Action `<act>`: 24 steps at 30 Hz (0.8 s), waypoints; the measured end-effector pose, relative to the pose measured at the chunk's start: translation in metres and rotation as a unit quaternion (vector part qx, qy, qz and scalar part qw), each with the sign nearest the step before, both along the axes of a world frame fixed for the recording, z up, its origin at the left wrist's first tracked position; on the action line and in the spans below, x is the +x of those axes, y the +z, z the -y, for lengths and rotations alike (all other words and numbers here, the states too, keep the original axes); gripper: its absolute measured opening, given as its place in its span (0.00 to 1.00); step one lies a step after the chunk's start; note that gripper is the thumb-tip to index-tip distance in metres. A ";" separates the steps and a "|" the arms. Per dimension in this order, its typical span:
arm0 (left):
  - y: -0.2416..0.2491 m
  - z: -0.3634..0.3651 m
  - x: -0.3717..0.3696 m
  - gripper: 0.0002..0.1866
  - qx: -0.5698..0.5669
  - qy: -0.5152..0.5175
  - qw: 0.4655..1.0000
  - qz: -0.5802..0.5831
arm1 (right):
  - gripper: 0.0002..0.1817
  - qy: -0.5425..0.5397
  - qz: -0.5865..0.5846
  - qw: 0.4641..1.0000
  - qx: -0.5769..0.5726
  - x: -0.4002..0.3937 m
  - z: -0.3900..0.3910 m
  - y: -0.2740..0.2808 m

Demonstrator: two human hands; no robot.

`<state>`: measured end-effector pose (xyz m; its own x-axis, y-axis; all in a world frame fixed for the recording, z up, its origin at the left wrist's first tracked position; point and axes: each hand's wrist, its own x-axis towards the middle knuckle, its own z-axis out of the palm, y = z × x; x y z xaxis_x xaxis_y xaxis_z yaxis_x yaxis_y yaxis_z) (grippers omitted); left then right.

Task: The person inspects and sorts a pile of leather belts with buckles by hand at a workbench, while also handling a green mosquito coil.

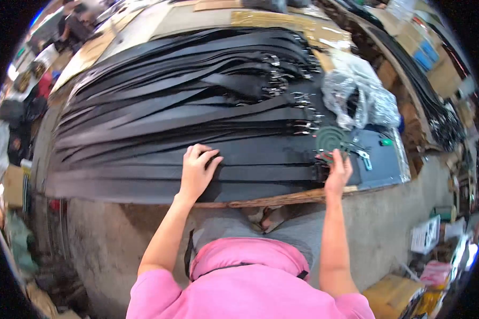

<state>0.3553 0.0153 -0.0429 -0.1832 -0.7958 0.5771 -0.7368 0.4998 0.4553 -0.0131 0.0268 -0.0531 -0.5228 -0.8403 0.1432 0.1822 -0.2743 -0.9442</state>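
Note:
Long black belts point(239, 114) lie side by side across the table, with their shiny metal buckles point(300, 103) gathered toward the right. My left hand point(198, 165) rests on the black straps near the front edge, its fingers slightly bent and the thumb apart. At the buckle ends of the nearest belts, my right hand point(339, 173) has its fingers drawn together; what is between them is too small to make out. Just beyond those fingertips lies a green spiral coil point(331, 139). A small metal tool with a pale handle point(365, 159) lies to the right of this hand.
A bundle of clear plastic wrap point(359, 93) sits at the right back of the table. A small green item point(386, 142) lies near the right edge. More black belts point(420, 85) hang over another surface at right. The wooden table edge point(271, 200) runs before my body.

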 end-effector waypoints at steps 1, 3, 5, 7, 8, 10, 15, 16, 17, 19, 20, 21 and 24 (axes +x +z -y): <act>0.000 0.001 -0.008 0.11 0.009 -0.017 1.000 -0.023 | 0.09 -0.001 0.008 1.000 -0.013 0.000 -0.004 0.002; 0.012 0.011 -0.030 0.11 0.016 -0.049 0.997 -0.060 | 0.08 0.001 0.033 0.999 -0.027 -0.002 -0.005 -0.002; 0.024 0.033 -0.053 0.11 0.004 -0.070 0.993 -0.098 | 0.08 0.007 0.037 0.999 -0.026 0.001 -0.005 -0.002; 0.041 0.064 -0.076 0.12 -0.015 -0.098 0.989 -0.114 | 0.08 0.020 0.034 0.999 -0.025 0.002 -0.006 -0.003; 0.049 0.081 -0.089 0.12 -0.020 -0.118 0.986 -0.119 | 0.08 0.018 0.027 0.999 -0.015 0.001 -0.007 -0.004; 0.049 0.120 -0.117 0.14 -0.005 -0.160 0.979 -0.127 | 0.08 0.016 0.015 1.000 -0.015 -0.002 -0.007 -0.009; 0.038 0.188 -0.169 0.26 0.072 -0.197 0.978 -0.016 | 0.08 0.010 0.066 0.997 -0.031 -0.002 -0.013 -0.006; 0.036 0.196 -0.173 0.27 0.084 -0.198 0.976 0.029 | 0.08 0.008 0.072 0.997 -0.033 -0.001 -0.014 -0.007; 0.041 0.199 -0.176 0.28 0.129 -0.201 0.971 0.007 | 0.08 0.006 0.081 0.996 -0.026 0.001 -0.016 -0.002; 0.041 0.198 -0.178 0.27 0.136 -0.192 0.971 -0.027 | 0.08 0.008 0.083 0.996 -0.034 0.000 -0.017 -0.006; 0.045 0.194 -0.180 0.27 0.127 -0.183 0.975 -0.025 | 0.08 0.009 0.083 0.996 -0.039 -0.001 -0.016 -0.007; 0.049 0.192 -0.179 0.26 0.109 -0.189 0.975 -0.035 | 0.08 0.016 0.090 0.995 -0.027 0.000 -0.017 -0.003; 0.058 0.185 -0.181 0.24 0.026 -0.178 0.981 -0.070 | 0.09 0.053 0.173 0.983 -0.038 -0.007 -0.015 0.005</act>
<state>0.1744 -0.1693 0.0150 -0.3772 -0.7249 0.5764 -0.4483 0.6875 0.5713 -0.0205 0.0422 -0.0481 -0.4613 -0.8865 0.0370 0.5198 -0.3038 -0.7984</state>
